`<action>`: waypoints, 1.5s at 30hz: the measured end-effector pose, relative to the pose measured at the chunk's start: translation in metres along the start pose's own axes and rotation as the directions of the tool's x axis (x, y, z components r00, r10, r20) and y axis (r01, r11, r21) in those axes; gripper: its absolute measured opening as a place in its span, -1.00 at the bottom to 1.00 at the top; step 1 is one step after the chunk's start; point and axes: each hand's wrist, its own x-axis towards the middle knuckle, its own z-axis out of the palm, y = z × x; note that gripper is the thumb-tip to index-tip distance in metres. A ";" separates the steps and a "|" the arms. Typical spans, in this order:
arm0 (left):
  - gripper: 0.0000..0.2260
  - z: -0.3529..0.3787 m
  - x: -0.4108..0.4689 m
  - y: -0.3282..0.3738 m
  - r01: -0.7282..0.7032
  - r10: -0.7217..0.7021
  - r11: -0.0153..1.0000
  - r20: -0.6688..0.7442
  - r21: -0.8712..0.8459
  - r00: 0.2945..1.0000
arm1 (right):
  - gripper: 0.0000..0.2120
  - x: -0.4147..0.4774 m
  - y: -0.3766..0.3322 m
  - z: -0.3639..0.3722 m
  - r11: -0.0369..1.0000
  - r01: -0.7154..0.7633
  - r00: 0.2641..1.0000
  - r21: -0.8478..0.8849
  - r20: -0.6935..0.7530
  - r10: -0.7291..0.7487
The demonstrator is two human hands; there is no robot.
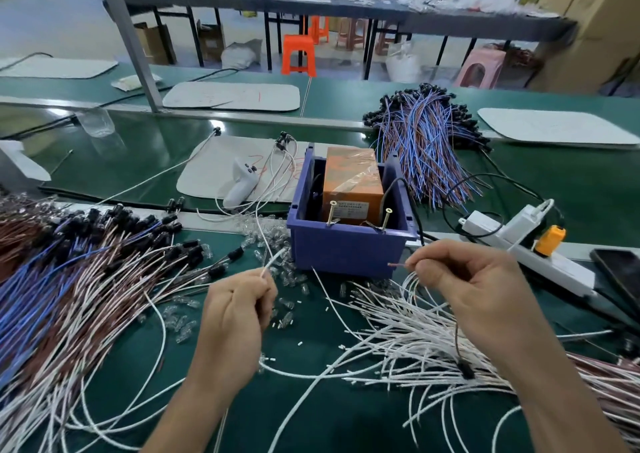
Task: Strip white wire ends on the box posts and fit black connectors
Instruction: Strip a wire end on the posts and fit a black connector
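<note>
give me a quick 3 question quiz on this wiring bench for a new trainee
1. True or false: the right hand pinches a copper-tipped wire.
2. What sits inside the blue plastic box, behind the two brass screw posts? A an orange tape-wrapped block; B a black phone; C a clear cup.
3. Which colour is the thin upward-pointing wire in the left hand's grip?
Key: 1 true; 2 A; 3 white.
</note>
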 end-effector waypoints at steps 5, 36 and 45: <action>-0.72 0.005 0.007 0.018 -0.366 0.459 0.550 0.094 0.751 0.884 | -0.64 0.022 -0.016 -0.014 0.991 0.090 0.991 -0.095 0.106 -0.080; -0.83 0.037 0.047 -0.013 -0.220 0.432 0.770 -0.235 0.599 0.871 | -0.84 0.065 0.009 -0.026 0.984 0.166 0.980 -0.060 0.118 -0.158; -0.80 0.036 0.049 -0.014 -0.214 0.447 0.766 -0.263 0.606 0.855 | -0.86 0.065 0.012 -0.019 0.967 0.192 0.981 -0.170 0.005 -0.194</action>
